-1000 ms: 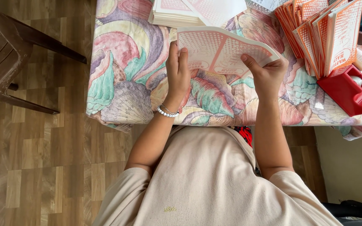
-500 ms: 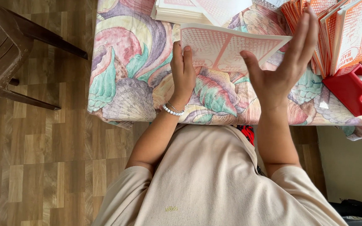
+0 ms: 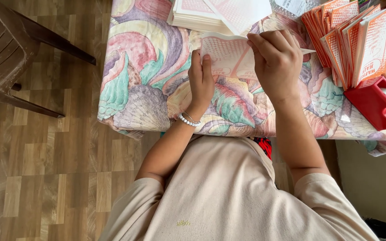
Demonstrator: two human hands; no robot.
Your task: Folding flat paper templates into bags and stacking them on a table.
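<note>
Fingers of the left hand (image 3: 200,80) lay close together and flat along the left edge of a pale sheet (image 3: 227,56) printed with a fine red grid, pinning it down. Right hand (image 3: 277,60) curled over the sheet's right part, fingers bent and pressing on it along a fold. That sheet lay on the table (image 3: 144,85) with its shell-patterned cloth, just in front of a stack of like sheets (image 3: 202,13). Folded orange-and-white pieces (image 3: 354,40) stood bunched at the right, beside a red holder (image 3: 374,107). A beaded bracelet (image 3: 187,120) circled the left wrist.
</note>
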